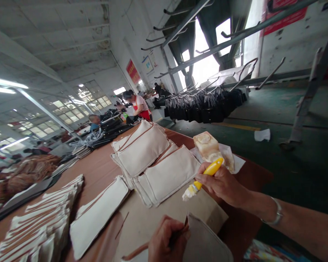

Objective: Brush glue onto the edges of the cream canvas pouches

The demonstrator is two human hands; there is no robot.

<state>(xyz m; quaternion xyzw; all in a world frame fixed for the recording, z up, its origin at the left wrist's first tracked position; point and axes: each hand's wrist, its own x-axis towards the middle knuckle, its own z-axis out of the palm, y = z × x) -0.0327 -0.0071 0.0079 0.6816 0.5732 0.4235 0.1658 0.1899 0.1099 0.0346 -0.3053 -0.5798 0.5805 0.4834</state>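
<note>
In my right hand (221, 183) is a yellow-handled paintbrush (211, 168), its bristles clotted with a whitish paste and pointing down to the left. My left hand (168, 238) pinches the edge of a pale fabric piece with brown trim (205, 242) at the bottom of the view. The brush tip hangs above that piece, apart from it. Beneath lies a beige board (142, 222). Beyond my hands, stacked cream padded panels (172, 171) with brown edges lie on the table. A crusted, yellowish-white tub (206, 143) sits on white paper past the brush.
Another cream panel (100, 218) and a long row of overlapping panels (41, 222) lie to the left on the brown tabletop (95, 167). A metal rack (235, 47) with dark hanging pieces stands right of the table. Other people work farther back.
</note>
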